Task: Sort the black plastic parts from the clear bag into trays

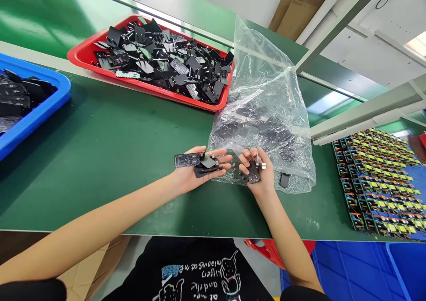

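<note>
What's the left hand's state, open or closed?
Open: the left hand is palm up with its fingers extended, and several flat black plastic pieces rest across palm and fingers.

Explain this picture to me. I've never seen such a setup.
There is no machine, just a person's two bare hands, seen by one camera worn on the head, looking forward and down. The open left hand carries several black pieces on its palm; the right hand is curled around a dark piece. On the green table are a red tray and a blue tray, both holding dark parts, a clear plastic bag, and, at right, stacked boards with yellow parts.
</note>
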Demonstrator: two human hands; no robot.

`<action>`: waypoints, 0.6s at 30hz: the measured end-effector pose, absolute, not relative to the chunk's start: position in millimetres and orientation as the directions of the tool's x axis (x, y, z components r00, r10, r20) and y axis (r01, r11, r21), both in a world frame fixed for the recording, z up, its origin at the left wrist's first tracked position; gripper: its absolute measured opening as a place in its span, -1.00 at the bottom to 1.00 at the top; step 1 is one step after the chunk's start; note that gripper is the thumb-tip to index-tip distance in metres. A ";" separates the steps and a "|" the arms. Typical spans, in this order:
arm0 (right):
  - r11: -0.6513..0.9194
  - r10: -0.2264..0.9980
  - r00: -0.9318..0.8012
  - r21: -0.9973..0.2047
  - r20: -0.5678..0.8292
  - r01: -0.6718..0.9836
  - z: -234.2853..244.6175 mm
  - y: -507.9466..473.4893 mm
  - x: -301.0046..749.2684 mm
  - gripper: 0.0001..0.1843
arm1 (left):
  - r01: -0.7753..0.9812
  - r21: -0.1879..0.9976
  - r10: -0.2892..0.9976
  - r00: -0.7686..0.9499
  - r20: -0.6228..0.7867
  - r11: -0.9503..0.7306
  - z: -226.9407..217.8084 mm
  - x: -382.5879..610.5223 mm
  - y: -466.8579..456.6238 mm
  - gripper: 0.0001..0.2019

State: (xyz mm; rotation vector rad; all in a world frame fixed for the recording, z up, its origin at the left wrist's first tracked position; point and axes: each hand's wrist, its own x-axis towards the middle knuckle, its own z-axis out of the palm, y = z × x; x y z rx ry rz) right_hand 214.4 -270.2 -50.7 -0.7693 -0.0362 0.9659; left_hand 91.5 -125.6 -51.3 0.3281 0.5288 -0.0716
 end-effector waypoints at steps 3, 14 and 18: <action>0.312 0.729 0.562 -0.541 -0.391 -0.781 -52.0 -268.9 216.1 -0.78 | 0.149 0.291 0.027 0.853 -0.522 0.945 -50.7 91.8 -125.4 -0.45; -0.073 0.762 0.647 -0.990 0.023 0.121 -47.1 -267.4 189.9 -0.86 | 0.154 0.373 0.084 0.830 -0.551 0.915 -55.1 91.9 -131.9 -0.65; -0.087 0.910 0.278 -0.512 0.309 0.855 -35.3 -256.5 162.9 -0.62 | 0.198 0.457 0.097 0.833 -0.545 0.867 -58.2 91.0 -135.4 -0.63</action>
